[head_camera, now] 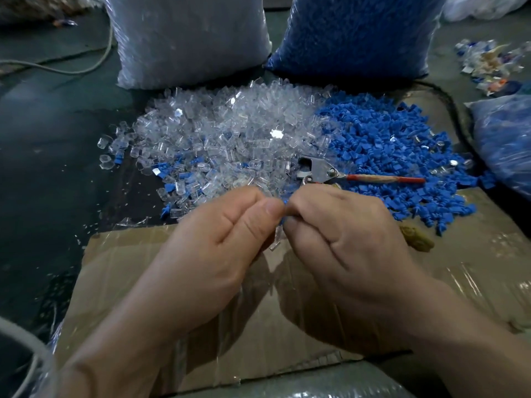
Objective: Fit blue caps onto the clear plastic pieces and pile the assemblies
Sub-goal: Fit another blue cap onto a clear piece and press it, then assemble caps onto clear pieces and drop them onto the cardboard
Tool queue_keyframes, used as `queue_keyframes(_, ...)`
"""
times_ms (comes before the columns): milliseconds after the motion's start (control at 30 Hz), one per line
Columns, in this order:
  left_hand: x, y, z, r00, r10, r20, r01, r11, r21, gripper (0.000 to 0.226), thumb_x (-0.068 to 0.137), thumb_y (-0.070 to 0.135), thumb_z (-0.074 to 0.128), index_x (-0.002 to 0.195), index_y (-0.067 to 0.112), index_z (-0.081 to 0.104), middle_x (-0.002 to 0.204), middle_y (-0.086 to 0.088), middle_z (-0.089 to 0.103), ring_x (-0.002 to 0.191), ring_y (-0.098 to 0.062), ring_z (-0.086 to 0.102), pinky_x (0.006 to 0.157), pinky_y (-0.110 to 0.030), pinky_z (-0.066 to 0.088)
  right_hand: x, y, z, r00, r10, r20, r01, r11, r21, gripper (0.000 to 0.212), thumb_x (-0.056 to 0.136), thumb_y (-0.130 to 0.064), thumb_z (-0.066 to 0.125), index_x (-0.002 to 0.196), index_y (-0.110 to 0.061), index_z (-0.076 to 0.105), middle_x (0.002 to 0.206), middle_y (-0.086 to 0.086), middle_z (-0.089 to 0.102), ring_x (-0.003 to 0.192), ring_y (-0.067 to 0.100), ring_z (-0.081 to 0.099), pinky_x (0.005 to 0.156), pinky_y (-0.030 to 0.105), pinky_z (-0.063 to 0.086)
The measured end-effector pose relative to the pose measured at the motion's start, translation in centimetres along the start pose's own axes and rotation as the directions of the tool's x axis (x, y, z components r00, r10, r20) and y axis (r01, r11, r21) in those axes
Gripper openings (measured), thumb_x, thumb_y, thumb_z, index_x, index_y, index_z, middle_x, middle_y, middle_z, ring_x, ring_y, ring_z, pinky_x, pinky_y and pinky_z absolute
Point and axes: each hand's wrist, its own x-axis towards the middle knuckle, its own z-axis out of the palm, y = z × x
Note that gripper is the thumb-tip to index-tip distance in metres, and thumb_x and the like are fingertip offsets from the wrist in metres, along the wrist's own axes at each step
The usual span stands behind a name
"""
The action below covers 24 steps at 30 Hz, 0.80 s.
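My left hand and my right hand meet fingertip to fingertip above a flattened cardboard sheet. Between them my left hand pinches a clear plastic piece, which hangs down from the fingers. My right hand pinches a blue cap, mostly hidden by its fingers. Behind the hands lies a wide heap of clear pieces, with a heap of blue caps to its right. Several capped assemblies lie among the clear pieces at the heap's front left.
Metal pliers with a red handle lie between the two heaps. A bag of clear pieces and a bag of blue caps stand at the back. Another bag sits at right. A cable crosses the dark floor.
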Motion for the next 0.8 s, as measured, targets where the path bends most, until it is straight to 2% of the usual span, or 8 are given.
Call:
queue_keyframes(67, -0.2, 0.3, -0.1, 0.993, 0.115, 0.000, -0.114, 0.980, 0.164, 0.034, 0.094, 0.050, 0.045, 0.076, 0.022, 0.053, 0.063, 0.005, 0.050, 0.055, -0.005, 0.046, 0.049, -0.020, 0.037, 0.1, -0.4, -0.2, 0.964, 0.231, 0.133, -0.265, 0.887, 0.378, 0.024, 0.083, -0.017, 0.048, 0.059, -0.017, 0.046, 0.055, -0.006, 0.042, 0.052, 0.009, 0.039, 0.050, 0.022, 0.028)
queue_keyframes(133, -0.3, 0.5, -0.3, 0.976, 0.216, 0.010, -0.208, 0.927, 0.313, 0.032, 0.096, 0.047, 0.043, 0.079, 0.022, 0.054, 0.067, 0.005, 0.052, 0.059, -0.010, 0.050, 0.054, -0.029, 0.042, 0.3, -0.5, -0.5, 0.816, 0.372, 0.442, -0.577, 0.468, 0.669, 0.021, 0.074, -0.019, 0.045, 0.053, -0.020, 0.047, 0.048, -0.003, 0.038, 0.042, 0.009, 0.032, 0.039, 0.021, 0.025)
queue_keyframes(200, -0.3, 0.8, -0.4, 0.952, 0.302, 0.050, -0.289, 0.837, 0.464, 0.026, 0.098, 0.044, 0.043, 0.083, 0.026, 0.053, 0.072, 0.010, 0.053, 0.063, -0.008, 0.048, 0.057, -0.031, 0.041, 0.2, 0.0, -0.7, 0.672, 0.310, 0.673, -0.725, 0.092, 0.682, 0.017, 0.070, -0.023, 0.044, 0.055, -0.018, 0.046, 0.045, -0.001, 0.032, 0.033, 0.009, 0.023, 0.036, 0.016, 0.015)
queue_keyframes(300, -0.1, 1.3, -0.5, 0.917, 0.385, 0.104, -0.385, 0.785, 0.485, 0.016, 0.096, 0.038, 0.051, 0.089, 0.025, 0.057, 0.080, 0.009, 0.057, 0.068, -0.009, 0.052, 0.061, -0.031, 0.044, 0.1, 0.6, -1.0, 0.633, 0.194, 0.749, -0.750, -0.088, 0.656, 0.016, 0.072, -0.026, 0.043, 0.059, -0.017, 0.044, 0.043, -0.003, 0.031, 0.027, 0.007, 0.021, 0.035, 0.018, 0.010)
queue_keyframes(367, 0.0, 1.3, -0.7, 0.951, 0.290, -0.111, -0.235, 0.905, 0.354, 0.017, 0.089, 0.038, 0.060, 0.083, 0.022, 0.065, 0.074, 0.005, 0.063, 0.063, -0.011, 0.057, 0.060, -0.031, 0.047, 0.2, 0.6, -1.5, 0.676, 0.247, 0.694, -0.726, 0.062, 0.685, 0.017, 0.072, -0.025, 0.044, 0.057, -0.016, 0.046, 0.045, 0.001, 0.034, 0.029, 0.010, 0.024, 0.034, 0.016, 0.016)
queue_keyframes(533, 1.1, 0.4, -3.7, 0.793, -0.169, -0.585, 0.073, 0.980, -0.186, 0.045, 0.084, 0.066, 0.046, 0.065, 0.029, 0.062, 0.055, 0.006, 0.054, 0.042, -0.008, 0.041, 0.040, -0.022, 0.032, -0.4, 0.1, -2.1, 0.820, 0.167, 0.548, -0.296, 0.942, 0.156, 0.024, 0.073, -0.039, 0.042, 0.067, -0.018, 0.053, 0.053, -0.005, 0.050, 0.047, 0.006, 0.045, 0.046, 0.037, 0.044)
queue_keyframes(667, 0.8, 0.0, -5.3, 0.819, -0.180, -0.544, 0.157, 0.984, -0.089, 0.042, 0.081, 0.066, 0.051, 0.068, 0.029, 0.066, 0.054, 0.005, 0.054, 0.040, -0.010, 0.042, 0.041, -0.021, 0.033, -1.1, -0.5, -2.0, 0.745, 0.115, 0.657, -0.027, 0.989, -0.143, 0.031, 0.075, -0.053, 0.042, 0.080, -0.025, 0.055, 0.068, -0.004, 0.056, 0.060, 0.012, 0.052, 0.048, 0.036, 0.045)
queue_keyframes(800, -2.5, -0.3, -6.3, 0.946, -0.116, -0.302, 0.277, 0.773, 0.570, 0.061, 0.073, 0.093, 0.039, 0.084, 0.040, 0.065, 0.057, 0.014, 0.062, 0.042, -0.003, 0.054, 0.047, -0.028, 0.047, -1.3, -0.7, -2.0, 0.732, 0.111, 0.672, 0.020, 0.983, -0.184, 0.030, 0.077, -0.049, 0.048, 0.081, -0.022, 0.059, 0.062, 0.000, 0.053, 0.056, 0.012, 0.050, 0.045, 0.032, 0.040)
